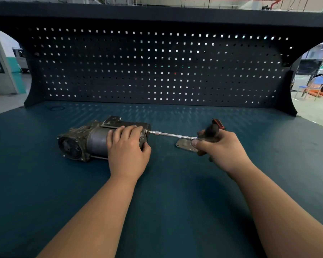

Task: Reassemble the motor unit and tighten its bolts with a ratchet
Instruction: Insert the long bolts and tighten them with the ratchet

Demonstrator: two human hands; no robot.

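The grey motor unit (86, 142) lies on its side on the green bench top, its round end facing left. My left hand (128, 146) grips its right end, fingers curled over the top and thumb underneath. My right hand (219, 146) holds the dark, red-tipped ratchet handle (215, 127). A slim chrome extension bar (171, 135) runs from the ratchet head to the socket, which sits against the right end face of the motor. A small flat metal plate (184, 146) lies on the bench under the bar, partly hidden by my right thumb.
The green bench top (157, 202) stretches wide around the work. A dark pegboard back panel (157, 71) rises behind the bench, under a dark shelf. A workshop floor with a blue chair (314, 84) shows at the far right.
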